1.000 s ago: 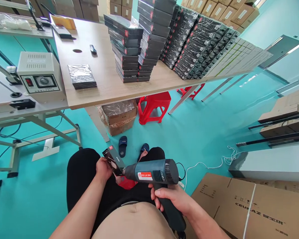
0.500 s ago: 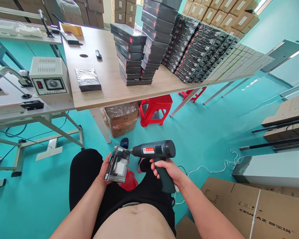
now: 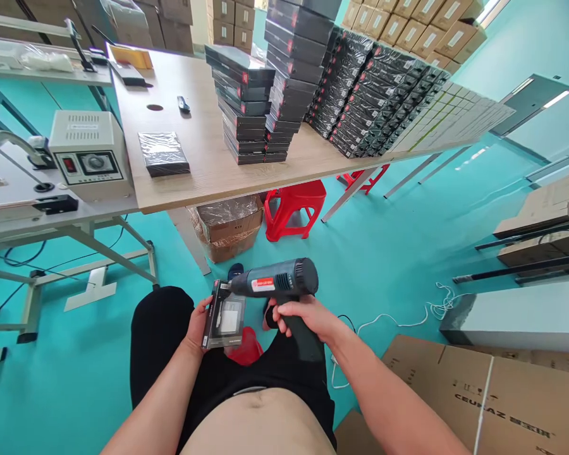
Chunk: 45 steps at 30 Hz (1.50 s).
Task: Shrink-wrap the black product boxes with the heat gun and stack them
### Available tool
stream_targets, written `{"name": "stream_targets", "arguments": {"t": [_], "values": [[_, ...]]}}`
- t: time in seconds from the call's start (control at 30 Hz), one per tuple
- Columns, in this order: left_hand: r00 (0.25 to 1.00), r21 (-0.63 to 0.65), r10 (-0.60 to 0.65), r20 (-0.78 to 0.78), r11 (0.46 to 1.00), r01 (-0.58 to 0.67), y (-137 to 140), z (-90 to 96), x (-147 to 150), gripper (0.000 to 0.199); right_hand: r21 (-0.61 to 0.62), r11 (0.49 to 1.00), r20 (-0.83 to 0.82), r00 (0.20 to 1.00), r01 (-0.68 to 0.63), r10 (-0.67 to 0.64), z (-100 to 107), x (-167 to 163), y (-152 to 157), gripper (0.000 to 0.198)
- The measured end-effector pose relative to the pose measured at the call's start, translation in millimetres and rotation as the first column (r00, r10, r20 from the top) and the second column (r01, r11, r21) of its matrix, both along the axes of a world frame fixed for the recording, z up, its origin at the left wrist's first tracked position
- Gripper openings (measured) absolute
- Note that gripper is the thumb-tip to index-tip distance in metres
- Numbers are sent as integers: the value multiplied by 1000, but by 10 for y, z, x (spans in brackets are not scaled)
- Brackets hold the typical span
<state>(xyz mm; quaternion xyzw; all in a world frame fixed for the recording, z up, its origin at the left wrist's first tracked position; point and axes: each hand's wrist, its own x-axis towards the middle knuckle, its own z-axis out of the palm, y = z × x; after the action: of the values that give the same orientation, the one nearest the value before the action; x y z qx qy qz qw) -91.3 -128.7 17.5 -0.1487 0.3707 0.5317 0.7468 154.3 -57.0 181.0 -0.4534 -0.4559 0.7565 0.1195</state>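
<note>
The fingers of the right hand (image 3: 308,314) are wrapped around the handle of a heat gun (image 3: 279,278), with the thumb lying across it. The fingers of the left hand (image 3: 198,322) grip a small dark box (image 3: 227,321) by its left edge, its pale printed panel turned up. The gun points left, its nozzle over the far end of the box; whether the two touch, I cannot tell. The box is held above the gap between the person's knees, with a red seat (image 3: 245,349) showing just below it.

Around the hands are the black trousers (image 3: 160,344) and, past the box, a dark slipper (image 3: 236,270) on the floor. Farther off, under the near edge of a wooden table (image 3: 206,155), are an open carton (image 3: 232,229) and, to its right, a red stool (image 3: 296,203).

On the table, one wrapped box (image 3: 164,153) lies near the left corner. To its right stand two stacks of dark boxes (image 3: 246,104), then a large wrapped pile (image 3: 379,95), then a block of white boxes (image 3: 450,117). Left of the table, on a lower bench, sits a machine with a dial (image 3: 91,155). Near right is a big brown carton (image 3: 493,395); beyond it a white cable (image 3: 398,324) trails over the floor.
</note>
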Motion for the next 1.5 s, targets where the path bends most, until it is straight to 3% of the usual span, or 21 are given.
{"name": "stream_targets", "arguments": {"t": [0.1,0.27,0.37,0.47,0.53,0.67,0.73,0.87,0.93,1.03,1.1,1.2,1.27,1.4,1.5], "values": [[1000,49,-25,-5,998,25,-2,6,10,39,17,997,62,995,82,-83,-77,98,49,23],[998,159,57,-4,986,-56,26,-26,36,43,-162,974,9,986,-161,165,-32,435,-133,30],[995,157,94,26,983,-97,59,-86,37,47,-236,964,-73,991,-124,109,-55,572,-260,35],[995,108,94,39,989,-97,78,-157,35,48,-163,982,-49,993,99,-108,-94,573,-345,34],[997,86,78,21,993,-79,84,-194,37,48,-121,982,-15,989,145,-148,-93,498,-404,31],[998,78,55,-36,996,-53,94,-232,46,45,-119,993,-112,994,0,-14,-49,251,-522,29],[996,60,76,-47,996,-73,91,-244,44,43,-73,997,-139,990,4,-15,-36,163,-545,26],[993,37,118,-19,992,-117,66,-289,21,43,31,995,10,996,90,-90,-11,180,-511,24],[993,52,114,-8,992,-113,58,-320,10,44,31,999,64,998,24,-26,11,227,-507,24],[993,96,112,-20,989,-110,61,-352,9,39,-18,998,-19,998,-60,60,18,242,-549,22],[993,100,115,-23,989,-112,68,-352,15,37,-28,1000,-65,998,6,-8,-8,230,-565,24],[993,68,115,-15,991,-114,71,-326,20,41,23,983,45,982,183,-184,-53,260,-536,27],[993,55,118,-9,992,-117,73,-308,17,42,30,981,103,976,192,-194,-53,307,-519,28],[997,54,80,-7,995,-79,91,-293,10,40,-85,996,-58,998,11,-15,-4,289,-583,31],[994,32,107,2,994,-107,97,-285,6,34,-103,994,-146,989,25,-40,-5,212,-607,28]]}}
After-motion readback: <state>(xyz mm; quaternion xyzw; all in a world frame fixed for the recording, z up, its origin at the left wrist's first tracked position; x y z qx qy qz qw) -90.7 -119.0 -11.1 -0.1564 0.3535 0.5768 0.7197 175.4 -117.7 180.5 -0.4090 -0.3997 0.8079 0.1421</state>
